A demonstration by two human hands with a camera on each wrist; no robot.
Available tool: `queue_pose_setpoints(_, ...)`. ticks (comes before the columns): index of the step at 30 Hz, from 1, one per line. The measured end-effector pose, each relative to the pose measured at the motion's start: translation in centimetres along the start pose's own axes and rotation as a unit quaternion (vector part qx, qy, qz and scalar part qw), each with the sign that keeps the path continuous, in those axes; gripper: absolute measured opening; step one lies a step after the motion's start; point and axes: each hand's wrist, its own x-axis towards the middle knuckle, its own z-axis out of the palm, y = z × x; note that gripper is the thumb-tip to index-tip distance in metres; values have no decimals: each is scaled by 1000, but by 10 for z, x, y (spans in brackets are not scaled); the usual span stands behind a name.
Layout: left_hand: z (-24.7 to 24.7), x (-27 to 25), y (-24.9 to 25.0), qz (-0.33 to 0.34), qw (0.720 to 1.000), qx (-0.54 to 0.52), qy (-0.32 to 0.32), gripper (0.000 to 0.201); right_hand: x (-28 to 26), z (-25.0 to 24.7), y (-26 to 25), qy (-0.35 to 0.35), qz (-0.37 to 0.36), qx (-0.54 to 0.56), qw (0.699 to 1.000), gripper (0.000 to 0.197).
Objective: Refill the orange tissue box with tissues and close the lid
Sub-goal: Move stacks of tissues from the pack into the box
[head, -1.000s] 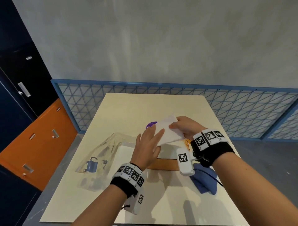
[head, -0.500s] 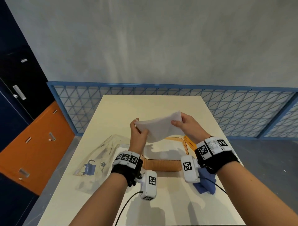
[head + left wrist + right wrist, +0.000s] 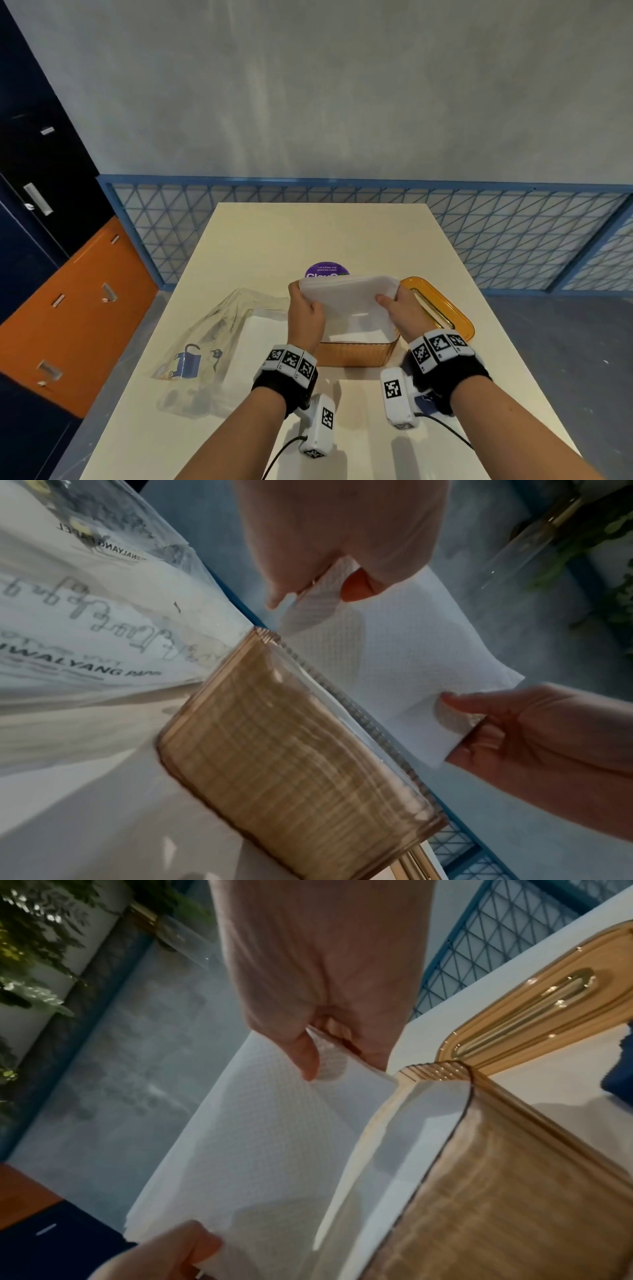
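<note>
Both hands hold a white stack of tissues (image 3: 349, 297) tilted over the open orange tissue box (image 3: 356, 354). My left hand (image 3: 303, 310) pinches the stack's left end, thumb on top (image 3: 322, 588). My right hand (image 3: 399, 308) pinches its right end (image 3: 318, 1053). The stack's near edge dips into the box mouth, where white tissues (image 3: 359, 334) lie. The ribbed amber wall of the box (image 3: 291, 764) fills the lower left wrist view. The orange lid (image 3: 440, 313) with its slot lies flat on the table right of the box (image 3: 534, 1023).
A clear plastic tissue wrapper (image 3: 212, 337) with more white tissues lies left of the box. A purple round sticker (image 3: 325, 272) shows behind the stack. A blue cloth (image 3: 423, 397) lies under my right wrist. The table's (image 3: 318, 233) far half is bare; a blue mesh fence (image 3: 513, 233) stands behind.
The tissue stack was raised from the table with both hands, then lowered toward the box mouth; the left hand shifted from lying on the stack to pinching its left end.
</note>
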Motion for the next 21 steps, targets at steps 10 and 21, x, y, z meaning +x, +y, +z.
queue_pose_setpoints(10,5,20,0,-88,982,167,-3,58,10,-5,-2,6,61,-79,995,6)
queue_pose_setpoints(21,14,19,-3,-122,894,424,-72,78,8,11,15,37,68,-269,960,37)
